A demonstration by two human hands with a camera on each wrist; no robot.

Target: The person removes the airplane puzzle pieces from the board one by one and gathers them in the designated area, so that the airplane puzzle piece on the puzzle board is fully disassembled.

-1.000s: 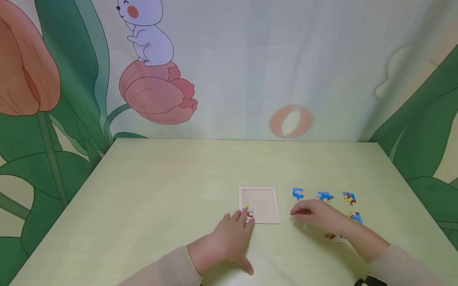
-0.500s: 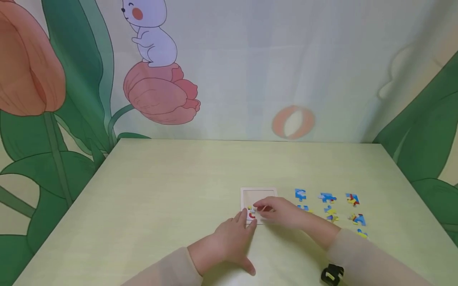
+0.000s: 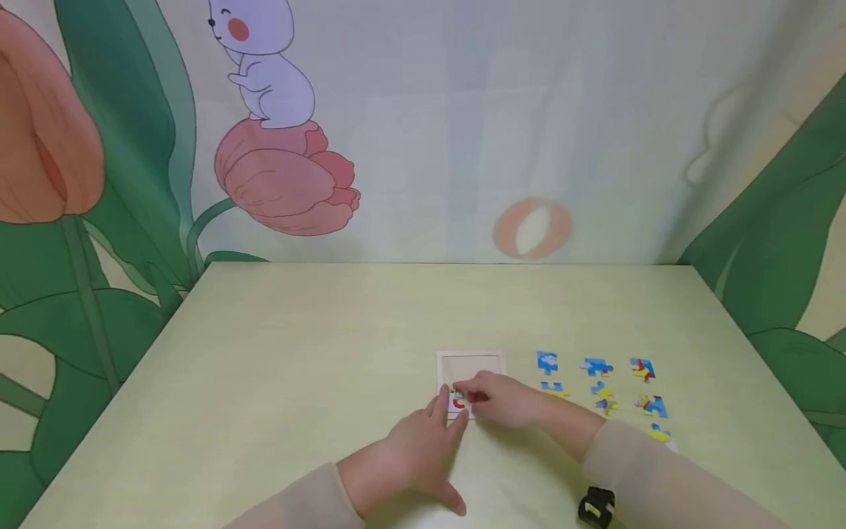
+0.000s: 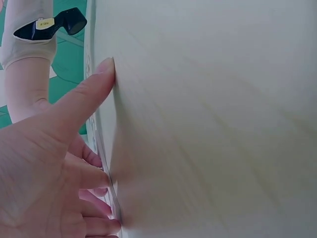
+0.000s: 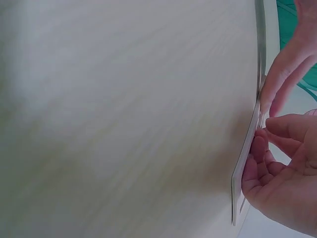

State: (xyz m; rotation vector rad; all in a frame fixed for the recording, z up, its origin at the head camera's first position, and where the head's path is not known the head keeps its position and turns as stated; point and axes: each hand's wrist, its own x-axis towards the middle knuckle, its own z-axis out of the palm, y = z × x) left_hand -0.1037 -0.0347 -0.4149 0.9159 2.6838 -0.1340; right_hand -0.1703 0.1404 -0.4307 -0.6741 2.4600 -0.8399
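Note:
In the head view a small pale puzzle tray (image 3: 471, 353) lies on the table. A jigsaw piece with a red mark (image 3: 457, 405) sits in its near left corner. My left hand (image 3: 419, 450) is spread, with fingertips resting on the tray's left and near edges and the thumb stretched out on the tabletop. My right hand (image 3: 507, 399) reaches into the tray, fingers curled, and pinches another small piece right beside the corner one; its fingers mostly cover it. The right wrist view shows these curled fingers (image 5: 258, 148) low over the tray's edge.
To the tray's right lie several loose jigsaw pieces, among them a blue one (image 3: 547, 361), a blue-and-white one (image 3: 597, 366) and a red-and-yellow one (image 3: 643, 369). A black wrist camera (image 3: 597, 507) is strapped at the right sleeve. A printed curtain (image 3: 410, 147) hangs behind the table.
My right hand has moved left from the loose pieces into the tray, bringing a small piece against the corner one. The left hand has stayed on the tray's edge.

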